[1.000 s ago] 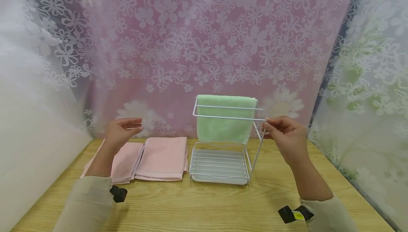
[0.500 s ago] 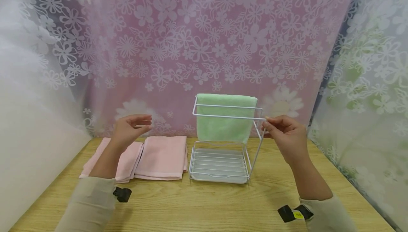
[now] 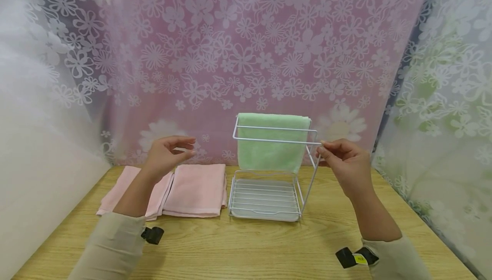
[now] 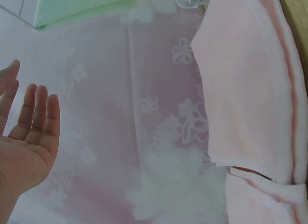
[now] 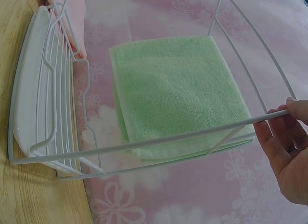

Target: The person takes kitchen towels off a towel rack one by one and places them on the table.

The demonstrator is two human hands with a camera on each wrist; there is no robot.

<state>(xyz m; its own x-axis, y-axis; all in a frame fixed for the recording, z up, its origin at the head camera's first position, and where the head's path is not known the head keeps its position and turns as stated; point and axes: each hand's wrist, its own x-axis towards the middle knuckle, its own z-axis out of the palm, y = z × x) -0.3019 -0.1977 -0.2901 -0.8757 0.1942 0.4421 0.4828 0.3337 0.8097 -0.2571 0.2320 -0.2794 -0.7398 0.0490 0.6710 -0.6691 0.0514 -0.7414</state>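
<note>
A white wire rack [image 3: 269, 140] stands on the table, with a white tray [image 3: 265, 218] under its lower wires. Over its rear top bar hangs a folded green towel [image 3: 273, 156], seen large in the right wrist view too. My right hand [image 3: 347, 166] pinches the rack's front right top corner between thumb and fingers. To the left of the rack, my left hand [image 3: 167, 156] is in the air with fingers apart from the thumb, holding nothing. Below it lie two folded pink towels side by side, the right pink towel [image 3: 196, 192] and the left pink towel [image 3: 121, 190], partly hidden by the left forearm.
The wooden table [image 3: 238, 250] runs to a pink floral curtain [image 3: 215, 57] at the back. A pale sheet [image 3: 46, 156] closes the left side, and a floral curtain [image 3: 449, 134] the right.
My left hand has moved to the right and slightly up, above the pink towels toward the rack. My right hand keeps its hold on the rack's corner, and the rack and towels stay put.
</note>
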